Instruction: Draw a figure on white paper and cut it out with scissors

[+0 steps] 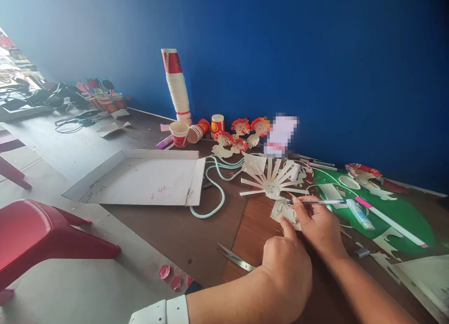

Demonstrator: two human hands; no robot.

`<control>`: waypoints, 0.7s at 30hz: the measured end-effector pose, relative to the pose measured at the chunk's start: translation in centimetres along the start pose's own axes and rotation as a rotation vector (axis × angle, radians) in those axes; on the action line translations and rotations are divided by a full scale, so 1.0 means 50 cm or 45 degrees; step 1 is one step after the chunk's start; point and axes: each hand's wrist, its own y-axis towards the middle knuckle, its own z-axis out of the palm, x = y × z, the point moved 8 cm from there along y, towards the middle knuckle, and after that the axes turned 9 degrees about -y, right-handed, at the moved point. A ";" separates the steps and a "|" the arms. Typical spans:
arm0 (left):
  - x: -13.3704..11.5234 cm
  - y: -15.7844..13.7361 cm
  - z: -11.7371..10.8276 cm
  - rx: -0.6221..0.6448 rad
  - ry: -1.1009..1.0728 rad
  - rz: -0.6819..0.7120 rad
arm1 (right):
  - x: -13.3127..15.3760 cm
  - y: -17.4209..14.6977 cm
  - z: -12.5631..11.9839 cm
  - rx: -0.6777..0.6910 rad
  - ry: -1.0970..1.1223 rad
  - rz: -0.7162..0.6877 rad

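In my right hand [322, 226] is a slim pen [317, 202], held between thumb and fingers with its tip on a small piece of pale paper [279, 209]. Dark drawn lines show on that paper. My left hand [287, 268] presses the paper's near edge with a stretched index finger; its other fingers are curled and partly hidden. Just beyond the paper lies a white paper cut-out [271, 188] with a drawn face and strips fanning out. Scissors [238, 260] lie left of my left hand, their handles hidden behind it.
A shallow white box [140, 179] and a pale green tube [222, 193] lie left. Paper cups [178, 95] and red-fringed paper figures [240, 126] stand by the blue wall. A glue tube [360, 215] and pink-capped marker [391, 222] lie right, over green sheet [410, 216]. A red stool [42, 235] stands left.
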 end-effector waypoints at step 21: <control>0.006 0.001 0.003 0.056 -0.006 -0.027 | -0.014 -0.002 -0.018 -0.093 0.053 0.099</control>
